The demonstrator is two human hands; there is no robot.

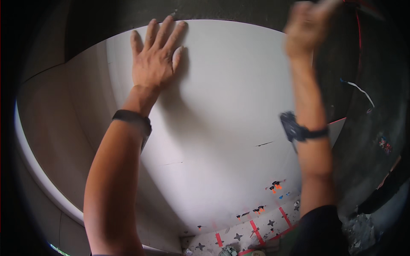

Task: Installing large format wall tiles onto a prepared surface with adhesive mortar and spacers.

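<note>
My left hand (156, 62) lies open with spread fingers on a large white tile (222, 98) on the wall, fingertips at its top edge, where dark grey bare wall (235, 9) begins. My right hand (309, 27) is raised over the tile's upper right corner, smeared by motion; I cannot make out its fingers or whether it touches anything. Small orange and black clips (275, 187) sit along lower tile seams.
Pale wall tiles (72, 111) continue at the left. Dark wall at the right has a loose white strip (361, 89). Below, the floor has red strips (256, 230), cross-shaped marks and grey rubble (361, 232) at lower right.
</note>
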